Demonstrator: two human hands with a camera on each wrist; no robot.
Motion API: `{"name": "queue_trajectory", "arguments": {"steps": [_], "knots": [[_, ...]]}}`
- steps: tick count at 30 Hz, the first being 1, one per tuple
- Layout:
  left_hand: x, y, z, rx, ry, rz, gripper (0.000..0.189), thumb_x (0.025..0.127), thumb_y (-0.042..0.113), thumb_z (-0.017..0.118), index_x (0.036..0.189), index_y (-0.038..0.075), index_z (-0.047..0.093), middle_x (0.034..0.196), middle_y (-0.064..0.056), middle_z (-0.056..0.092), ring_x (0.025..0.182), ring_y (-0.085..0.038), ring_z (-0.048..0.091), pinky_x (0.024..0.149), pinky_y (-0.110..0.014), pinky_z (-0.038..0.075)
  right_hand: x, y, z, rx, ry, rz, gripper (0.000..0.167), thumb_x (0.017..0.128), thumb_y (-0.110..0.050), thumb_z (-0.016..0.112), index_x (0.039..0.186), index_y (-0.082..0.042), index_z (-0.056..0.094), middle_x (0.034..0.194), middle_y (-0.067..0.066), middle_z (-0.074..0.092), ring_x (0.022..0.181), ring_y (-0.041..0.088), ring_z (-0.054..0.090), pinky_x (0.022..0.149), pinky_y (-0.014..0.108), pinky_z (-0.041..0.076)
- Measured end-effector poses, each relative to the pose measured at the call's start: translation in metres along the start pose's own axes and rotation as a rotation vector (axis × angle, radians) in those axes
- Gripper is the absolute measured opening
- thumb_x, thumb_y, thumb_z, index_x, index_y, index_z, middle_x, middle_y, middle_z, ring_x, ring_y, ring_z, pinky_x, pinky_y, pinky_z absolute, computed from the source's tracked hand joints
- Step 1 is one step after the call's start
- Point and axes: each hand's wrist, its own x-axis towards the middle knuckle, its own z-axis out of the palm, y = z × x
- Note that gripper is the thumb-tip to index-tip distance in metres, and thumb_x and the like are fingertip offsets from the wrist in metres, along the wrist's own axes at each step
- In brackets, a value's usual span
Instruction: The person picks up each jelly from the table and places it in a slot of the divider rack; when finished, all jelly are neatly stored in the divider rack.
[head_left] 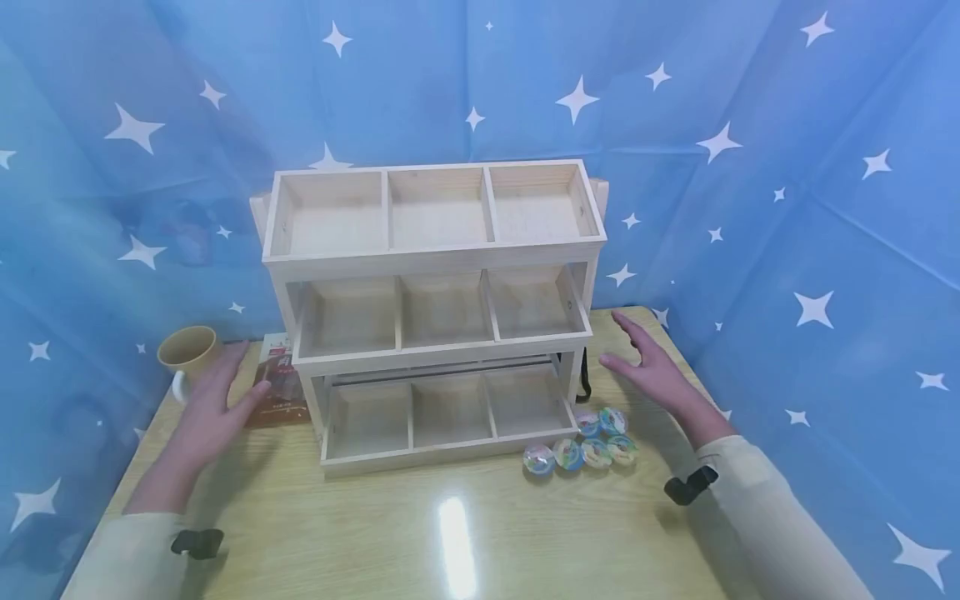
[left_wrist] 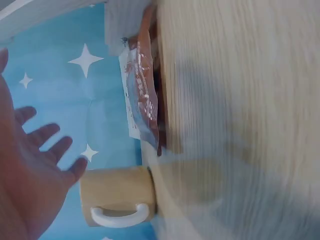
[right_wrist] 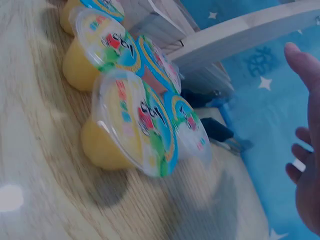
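The left hand (head_left: 208,412) and right hand (head_left: 660,379) were held well apart, fingers extended, thumbs pointing inward.

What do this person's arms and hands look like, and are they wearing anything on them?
Both the left hand and the right hand are bare, without gloves. The left sleeve and right sleeve are long, plain and off-white. A small black piece juts out by the left cuff, and a similar black attachment by the right. No cables show.
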Motion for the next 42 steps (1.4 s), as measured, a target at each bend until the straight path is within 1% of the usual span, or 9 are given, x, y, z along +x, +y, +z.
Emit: {"name": "queue_trajectory", "arguments": {"steps": [4, 8, 12, 15, 20, 24, 29, 37, 42], "knots": [[-0.005, 0.005, 0.003, -0.149, -0.036, -0.038, 0.081, 0.115, 0.03, 0.062, 0.178, 0.015, 0.014, 0.179, -0.031, 0.018, 0.151, -0.07, 0.027, 0.118, -0.088, 0.026, -0.004, 0.0, 0.006, 0.049, 0.005, 0.02, 0.094, 0.108, -0.048, 0.072, 0.179, -0.027, 0.015, 0.184, 0.013, 0.018, 0.162, 0.056, 0.021, 0.124, 0.083, 0.026], [-0.008, 0.009, 0.013, -0.306, -0.037, -0.018, 0.079, 0.114, 0.018, 0.064, 0.178, 0.015, 0.018, 0.176, -0.03, 0.027, 0.152, -0.063, 0.036, 0.126, -0.043, 0.046, -0.01, 0.0, 0.008, 0.068, 0.02, 0.025, 0.092, 0.107, -0.045, 0.074, 0.179, -0.025, 0.02, 0.183, 0.012, 0.023, 0.163, 0.051, 0.021, 0.125, 0.081, 0.026], [-0.009, 0.014, 0.025, -0.461, -0.013, 0.027, 0.074, 0.111, 0.005, 0.063, 0.176, 0.012, 0.027, 0.169, -0.031, 0.039, 0.151, -0.02, 0.051, 0.109, -0.008, 0.046, -0.018, -0.003, 0.007, 0.09, 0.029, 0.019, 0.089, 0.107, -0.037, 0.075, 0.178, -0.025, 0.023, 0.182, 0.013, 0.025, 0.163, 0.051, 0.022, 0.125, 0.081, 0.027], [-0.011, 0.016, 0.031, -0.545, -0.003, 0.061, 0.071, 0.11, -0.002, 0.063, 0.173, 0.005, 0.032, 0.169, -0.025, 0.045, 0.139, 0.003, 0.054, 0.107, -0.009, 0.048, -0.021, -0.005, 0.007, 0.099, 0.029, 0.011, 0.088, 0.107, -0.036, 0.076, 0.178, -0.027, 0.024, 0.181, 0.013, 0.026, 0.163, 0.051, 0.024, 0.125, 0.081, 0.027], [-0.009, 0.021, 0.035, -0.613, -0.005, 0.087, 0.069, 0.107, -0.008, 0.063, 0.17, 0.001, 0.036, 0.168, -0.017, 0.049, 0.143, -0.004, 0.055, 0.111, -0.014, 0.05, -0.022, -0.007, 0.009, 0.106, 0.031, 0.01, 0.088, 0.107, -0.039, 0.076, 0.177, -0.03, 0.025, 0.181, 0.011, 0.028, 0.162, 0.05, 0.025, 0.124, 0.08, 0.03], [-0.008, 0.023, 0.039, -0.55, 0.008, 0.063, 0.07, 0.106, -0.005, 0.067, 0.17, 0.004, 0.039, 0.164, -0.015, 0.053, 0.14, -0.001, 0.056, 0.111, -0.012, 0.048, -0.023, -0.008, 0.011, 0.107, 0.037, -0.004, 0.086, 0.107, -0.038, 0.076, 0.177, -0.03, 0.027, 0.18, 0.01, 0.029, 0.161, 0.049, 0.027, 0.123, 0.08, 0.032], [-0.008, 0.028, 0.051, -0.484, 0.008, 0.027, 0.073, 0.105, 0.0, 0.073, 0.169, 0.003, 0.038, 0.146, 0.005, 0.06, 0.128, 0.005, 0.058, 0.106, -0.008, 0.048, -0.029, -0.009, 0.015, 0.095, 0.039, -0.017, 0.084, 0.107, -0.037, 0.076, 0.176, -0.026, 0.029, 0.179, 0.012, 0.032, 0.16, 0.05, 0.03, 0.124, 0.079, 0.032], [-0.011, 0.037, 0.065, -0.494, -0.003, -0.015, 0.068, 0.102, 0.001, 0.077, 0.162, 0.0, 0.045, 0.139, -0.02, 0.062, 0.117, -0.002, 0.065, 0.101, -0.012, 0.055, -0.047, -0.013, 0.025, 0.108, 0.025, -0.024, 0.08, 0.108, -0.032, 0.075, 0.175, -0.02, 0.032, 0.178, 0.015, 0.033, 0.16, 0.049, 0.029, 0.125, 0.079, 0.028], [-0.014, 0.039, 0.067, -0.484, -0.01, -0.006, 0.068, 0.103, 0.002, 0.077, 0.163, 0.002, 0.045, 0.144, -0.026, 0.06, 0.123, -0.006, 0.062, 0.107, -0.017, 0.054, -0.061, -0.011, 0.03, 0.075, 0.033, -0.039, 0.077, 0.108, -0.026, 0.076, 0.173, -0.014, 0.036, 0.175, 0.019, 0.037, 0.158, 0.049, 0.032, 0.126, 0.077, 0.029]]}}
